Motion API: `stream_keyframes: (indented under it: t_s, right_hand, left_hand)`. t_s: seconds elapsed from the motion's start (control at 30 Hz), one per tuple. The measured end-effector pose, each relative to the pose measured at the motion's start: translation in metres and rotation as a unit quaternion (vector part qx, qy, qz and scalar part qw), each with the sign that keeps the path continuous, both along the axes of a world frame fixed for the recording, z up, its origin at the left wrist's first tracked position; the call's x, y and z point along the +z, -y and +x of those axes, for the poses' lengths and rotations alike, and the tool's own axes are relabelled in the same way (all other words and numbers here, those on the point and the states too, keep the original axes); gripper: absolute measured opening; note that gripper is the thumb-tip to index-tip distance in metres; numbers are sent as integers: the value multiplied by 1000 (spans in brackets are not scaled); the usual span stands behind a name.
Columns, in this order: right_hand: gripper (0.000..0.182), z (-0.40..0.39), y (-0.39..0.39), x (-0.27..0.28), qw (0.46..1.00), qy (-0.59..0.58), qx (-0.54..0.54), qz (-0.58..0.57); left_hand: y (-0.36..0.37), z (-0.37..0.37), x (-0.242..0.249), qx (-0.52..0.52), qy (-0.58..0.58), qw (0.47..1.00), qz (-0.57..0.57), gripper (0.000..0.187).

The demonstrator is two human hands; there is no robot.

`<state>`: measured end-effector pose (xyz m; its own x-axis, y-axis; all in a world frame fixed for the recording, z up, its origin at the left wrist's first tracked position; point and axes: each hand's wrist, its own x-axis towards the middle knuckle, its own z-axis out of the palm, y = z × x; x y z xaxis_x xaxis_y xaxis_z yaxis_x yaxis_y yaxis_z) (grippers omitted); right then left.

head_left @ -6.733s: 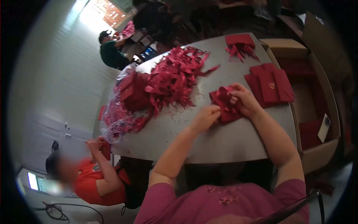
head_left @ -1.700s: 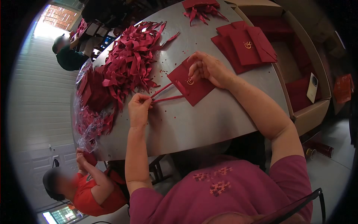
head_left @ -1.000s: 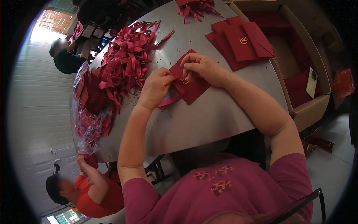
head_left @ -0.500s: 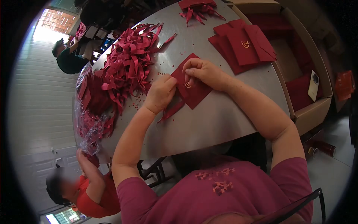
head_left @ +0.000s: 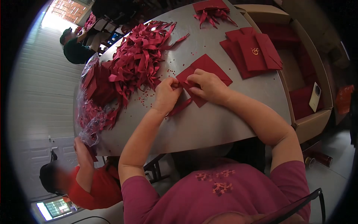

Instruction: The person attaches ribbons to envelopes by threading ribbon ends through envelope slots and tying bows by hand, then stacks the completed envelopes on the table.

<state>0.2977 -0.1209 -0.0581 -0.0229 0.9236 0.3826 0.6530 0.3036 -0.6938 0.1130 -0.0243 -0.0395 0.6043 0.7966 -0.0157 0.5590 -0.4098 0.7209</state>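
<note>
A flat red paper bag (head_left: 210, 65) lies on the metal table, its folded, unprinted face up. My left hand (head_left: 166, 95) is closed at the bag's left edge, thumb and forefinger pinching what looks like a red ribbon, though the fingertips partly hide it. Lying over the bag, my right hand (head_left: 209, 86) has its fingers bent and pinched at that same edge, close to the left fingertips. A loose length of red ribbon (head_left: 181, 107) trails below the edge, between my hands.
A big heap of red ribbons (head_left: 140, 56) covers the table's left side, beside plastic-wrapped red bags (head_left: 99, 87). Stacked red bags (head_left: 253, 54) lie at right, near an open cardboard box (head_left: 315, 119) with a phone (head_left: 315, 98). A person in red (head_left: 95, 188) sits at left.
The bag's gold-printed face was up before; now its folded face shows. My right hand has moved lower, close to the left hand at the bag's edge. The view has shifted slightly.
</note>
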Motion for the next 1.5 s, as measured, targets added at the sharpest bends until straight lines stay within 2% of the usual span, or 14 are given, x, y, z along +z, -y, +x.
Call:
stream_keyframes:
  t_s: [0.07,0.13,0.17,0.23,0.37,0.43,0.53,0.63,0.73,0.93,1.07,1.27,1.4,1.5]
  right_hand:
    - [28,1,0,1,1000,-22,-6,-8]
    - [28,3,0,-1,999,-45,-15,-16]
    - [28,3,-2,-4,998,-62,-18,-11]
    - [28,4,-2,-3,997,-78,-21,-5]
    - [28,4,-3,-5,996,-85,-30,-11]
    - [28,4,-2,-3,996,-86,-29,-1]
    - [29,5,0,2,996,-81,-42,-1]
    - [30,3,0,1,991,-122,-52,-27]
    - [26,4,-1,4,988,-143,-61,0]
    - [20,6,7,15,985,-135,-103,26]
    - [19,2,7,18,970,-204,-122,59]
    - [16,3,8,18,972,-143,-139,127]
    - [16,1,10,26,968,-97,-162,162]
    - [15,4,11,20,968,-91,-150,180]
  left_hand:
    - [-3,3,-4,10,17,999,-26,19]
    - [-5,7,-5,81,74,984,-140,21]
    - [-8,8,-6,78,75,984,-138,21]
    - [-15,7,-4,89,168,950,-247,23]
    - [-16,14,5,111,147,950,-253,22]
    - [-20,17,10,162,161,906,-357,18]
    - [-28,16,14,146,180,871,-434,17]
    - [-29,18,11,80,201,866,-450,17]
    - [-23,23,15,54,233,884,-402,18]
    - [-10,30,46,-42,215,887,-407,33]
    - [-8,27,51,-77,200,911,-352,40]
    - [-10,33,62,-85,172,924,-331,42]
    - [-17,34,61,-82,141,897,-410,41]
    - [-16,40,61,-86,138,894,-418,42]
